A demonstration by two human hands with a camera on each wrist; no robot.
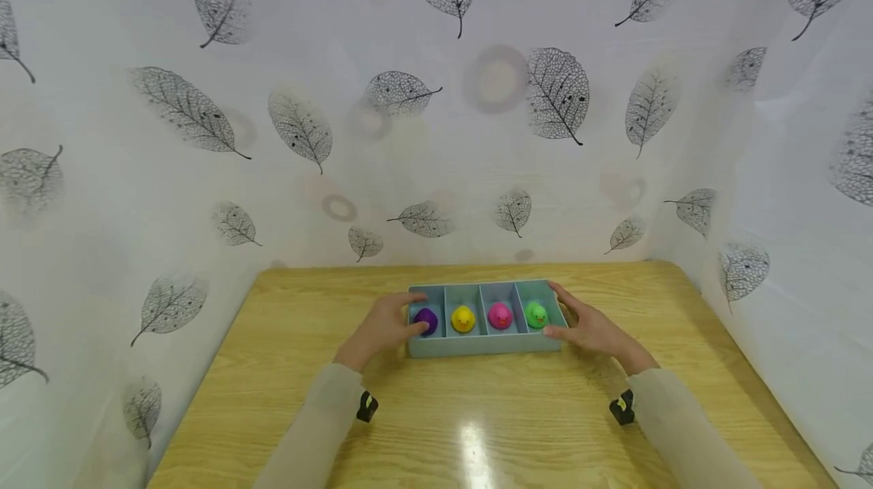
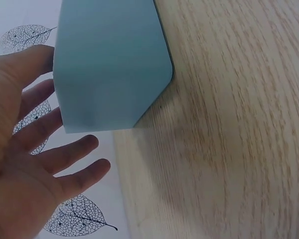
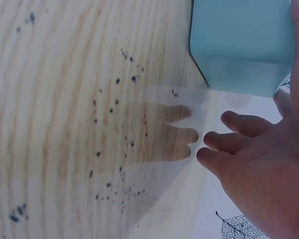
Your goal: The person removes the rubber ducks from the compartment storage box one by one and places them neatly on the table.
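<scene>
A grey-blue tray with several compartments sits on the wooden table. Inside, from left to right, are a purple toy, a yellow toy duck, a pink one and a green one. My left hand holds the tray's left end, its thumb overlapping the purple toy in the head view. At the opposite end my right hand holds the tray between thumb and index finger. Both wrist views show the tray's end wall, with the remaining fingers spread loosely beside it.
The yellow wood-grain table ends at a back edge just beyond the tray. A white curtain with leaf prints surrounds it on three sides. Small dark marks dot the tabletop near my right hand.
</scene>
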